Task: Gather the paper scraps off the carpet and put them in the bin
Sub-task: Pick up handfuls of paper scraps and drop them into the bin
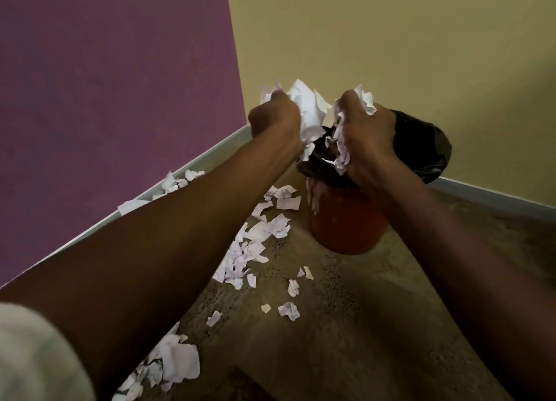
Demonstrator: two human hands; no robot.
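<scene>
From the head camera, the left hand [275, 116] and the right hand [365, 138] each clutched a wad of paper scraps [310, 105] above the red bin [346, 223], which had a black liner [427, 147] and stood in the corner. More scraps lay scattered over the carpet [346, 325], left of the bin and along the purple wall [105, 84].

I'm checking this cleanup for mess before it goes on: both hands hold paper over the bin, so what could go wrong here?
1. The left hand and right hand grip an overfull wad of paper scraps; loose pieces may fall beside the bin.
2. The black liner looks bunched over the rim, so the opening may be narrow.
3. Many scraps on the carpet lie near the bin and remain to be gathered.
</scene>
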